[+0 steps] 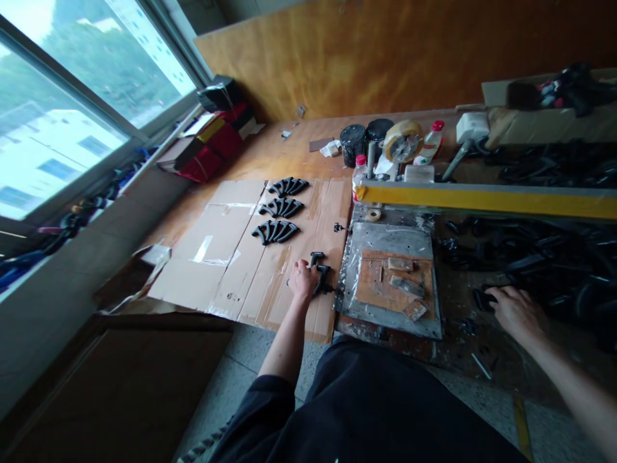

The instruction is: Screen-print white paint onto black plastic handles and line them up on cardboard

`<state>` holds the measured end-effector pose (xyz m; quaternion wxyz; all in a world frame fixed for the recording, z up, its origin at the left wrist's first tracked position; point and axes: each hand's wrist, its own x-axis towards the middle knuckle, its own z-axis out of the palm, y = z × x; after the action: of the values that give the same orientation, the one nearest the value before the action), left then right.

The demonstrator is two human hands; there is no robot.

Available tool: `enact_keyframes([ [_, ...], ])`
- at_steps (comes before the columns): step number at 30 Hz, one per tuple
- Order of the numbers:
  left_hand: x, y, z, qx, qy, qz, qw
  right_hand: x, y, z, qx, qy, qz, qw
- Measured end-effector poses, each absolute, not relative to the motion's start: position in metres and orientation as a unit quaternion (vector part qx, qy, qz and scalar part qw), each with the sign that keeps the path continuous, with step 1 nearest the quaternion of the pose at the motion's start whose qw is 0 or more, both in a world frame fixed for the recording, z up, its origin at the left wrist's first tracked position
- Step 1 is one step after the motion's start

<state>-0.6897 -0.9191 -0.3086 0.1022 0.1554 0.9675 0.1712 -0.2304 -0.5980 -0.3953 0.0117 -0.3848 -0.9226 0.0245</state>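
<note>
On the flattened cardboard (pixel 226 251), my left hand (pixel 303 281) has its fingers curled at a black curved part (pixel 319 280). Another black curved piece (pixel 317 257) lies just beyond those fingers. Three rows of similar black curved parts (pixel 276 231) are fanned out farther up the cardboard. Off to the right, my right hand (pixel 518 312) grips a black part (pixel 483 299) between thumb and fingers, beside a dark heap of black parts (pixel 554 257). The exact shape of the part in the right hand is hard to make out.
A metal plate (pixel 390 235) with a wooden board (pixel 371 283) and small blocks lies between the hands. Behind it runs a yellow-faced bar (pixel 482 196). Black tubs (pixel 353 145), a tape roll (pixel 403 141) and red-capped bottles (pixel 432 143) stand at the back.
</note>
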Motion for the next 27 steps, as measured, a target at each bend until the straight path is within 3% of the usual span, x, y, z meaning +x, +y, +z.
enact_keyframes([
  [8,-0.704,-0.912,-0.324,0.124,0.963,0.187,0.146,-0.235,-0.602,-0.389,-0.39,-0.921,0.024,0.014],
  [13,-0.727,-0.928,-0.313,0.078,0.931,0.316,0.166,-0.236,-0.604,-0.382,-0.391,-0.92,0.041,0.014],
  [19,-0.726,-1.005,-0.321,-0.018,0.868,0.46,0.187,-0.239,-0.604,-0.378,-0.441,-0.891,0.093,0.049],
  [27,-0.691,-1.042,-0.351,-0.041,0.907,0.349,0.233,-0.346,-0.655,-0.313,-0.316,-0.919,0.175,0.156],
])
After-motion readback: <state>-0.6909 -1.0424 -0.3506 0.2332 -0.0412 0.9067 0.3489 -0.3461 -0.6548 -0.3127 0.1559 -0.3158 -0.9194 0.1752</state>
